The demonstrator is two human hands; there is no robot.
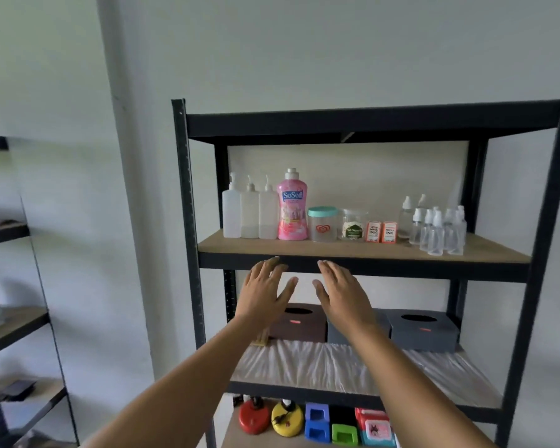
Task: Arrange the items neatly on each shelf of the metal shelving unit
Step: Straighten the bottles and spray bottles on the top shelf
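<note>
Hovering below tall pink plastic softener bottle (292, 205).
Keeping left hand (265, 291) and right hand (341, 292) flat, empty, likely checking the row.

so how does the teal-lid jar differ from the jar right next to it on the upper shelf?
The teal-lid jar has an opaque teal lid and a red heart logo; the clear-lid jar has a see-through lid and a dark green label. The teal-lid jar stands nearer the pink bottle, the clear-lid jar nearer the ink boxes. Both are upright, clear-bodied, similar in height.
</note>
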